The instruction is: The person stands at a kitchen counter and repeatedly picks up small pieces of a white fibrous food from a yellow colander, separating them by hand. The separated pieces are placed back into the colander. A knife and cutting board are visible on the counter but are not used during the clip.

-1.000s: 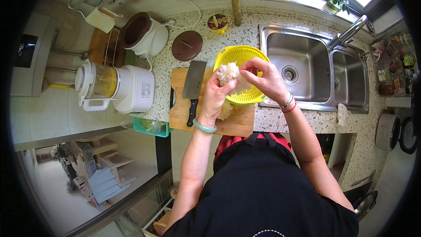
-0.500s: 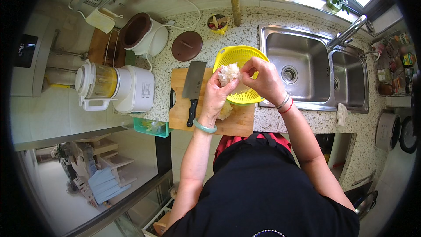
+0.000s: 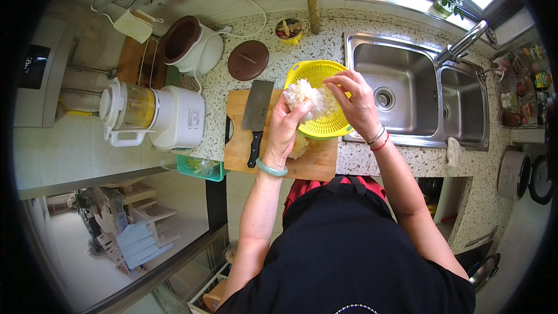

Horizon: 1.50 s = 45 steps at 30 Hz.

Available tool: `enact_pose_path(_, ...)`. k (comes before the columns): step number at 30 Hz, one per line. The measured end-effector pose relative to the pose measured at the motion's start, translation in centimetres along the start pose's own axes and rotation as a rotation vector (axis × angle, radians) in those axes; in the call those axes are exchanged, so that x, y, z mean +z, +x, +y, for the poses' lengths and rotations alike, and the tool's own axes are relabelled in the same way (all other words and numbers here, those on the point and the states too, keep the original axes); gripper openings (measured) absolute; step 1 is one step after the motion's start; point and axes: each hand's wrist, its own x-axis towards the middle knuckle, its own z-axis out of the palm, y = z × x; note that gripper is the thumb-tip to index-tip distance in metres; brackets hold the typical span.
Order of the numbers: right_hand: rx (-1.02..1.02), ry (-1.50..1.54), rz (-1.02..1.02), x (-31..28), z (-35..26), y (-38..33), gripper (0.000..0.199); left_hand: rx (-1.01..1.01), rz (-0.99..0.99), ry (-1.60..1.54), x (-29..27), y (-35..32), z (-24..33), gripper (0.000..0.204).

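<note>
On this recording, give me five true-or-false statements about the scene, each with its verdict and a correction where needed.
1. The left hand holds a frilly white clump. True.
2. The cleaver lies in the sink. False: it lies on the board.
3. The right hand has a red band at its wrist. True.
4. The colander is yellow. True.
5. The brown lid covers the white pot. False: it lies on the counter, and the pot is uncovered.
</note>
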Motion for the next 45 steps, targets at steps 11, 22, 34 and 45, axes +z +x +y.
enact_pose_path(11, 0.036, 0.087, -0.170, 0.2, -1.5, -0.1, 0.017, 0.158, 0.078, 0.243, 0.8, 0.4, -0.4, 0.036)
enact_pose_path(22, -0.009, 0.027, -0.119, 1.2, -1.5, -0.1, 0.015, 0.132, 0.078, 0.237, 0.6, 0.4, -0.5, 0.035)
enact_pose_path(34, 0.420, 0.346, -0.100, 0.9, -0.7, -0.6, 0.012, 0.021, 0.046, 0.095, 0.4, 0.4, -0.3, 0.033)
enact_pose_path(45, 0.199, 0.223, 0.012, 0.1, 0.4, 0.2, 0.013, -0.019, -0.031, -0.112, -0.2, 0.4, -0.5, 0.044)
